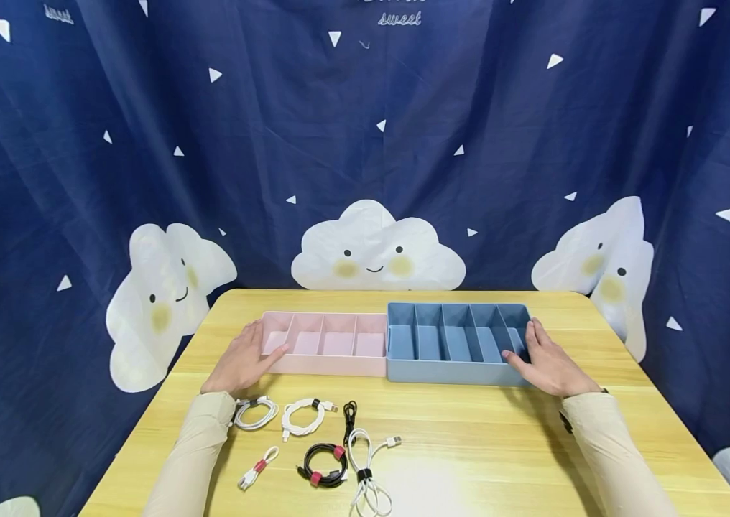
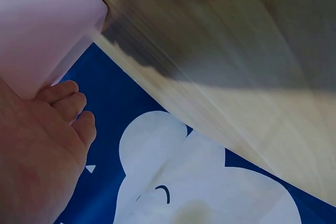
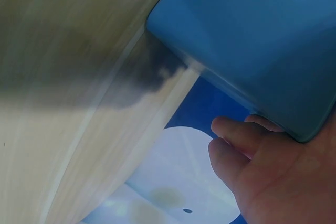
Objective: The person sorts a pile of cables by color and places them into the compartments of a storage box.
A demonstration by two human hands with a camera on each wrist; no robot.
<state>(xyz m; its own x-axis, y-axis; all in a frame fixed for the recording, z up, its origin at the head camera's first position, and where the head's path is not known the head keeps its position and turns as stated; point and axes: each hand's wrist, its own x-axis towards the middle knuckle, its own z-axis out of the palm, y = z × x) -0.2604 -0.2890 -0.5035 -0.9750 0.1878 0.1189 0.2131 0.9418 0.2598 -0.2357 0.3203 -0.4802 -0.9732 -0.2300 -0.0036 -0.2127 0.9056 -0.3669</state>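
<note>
Left hand point(image 1: 242, 361) and right hand point(image 1: 550, 366) are resting unclenched against your pink tray point(image 1: 333, 365) and blue tray point(image 1: 455, 372); ideally you're pressing evenly.

The surface point(image 1: 468, 431) is of pale yellow wood with visible grain. Near its far edge stand a pink box point(image 1: 333, 365) and a blue box point(image 1: 458, 372), side by side. Closer to the viewer, on the left and middle, lie six cables: a white coil point(image 1: 253, 426), a braided white one point(image 1: 300, 431), a small black one point(image 1: 350, 411), a short white one with red band point(image 1: 259, 466), a black coil with red bands point(image 1: 329, 484) and a white one with black tie point(image 1: 365, 474).
</note>
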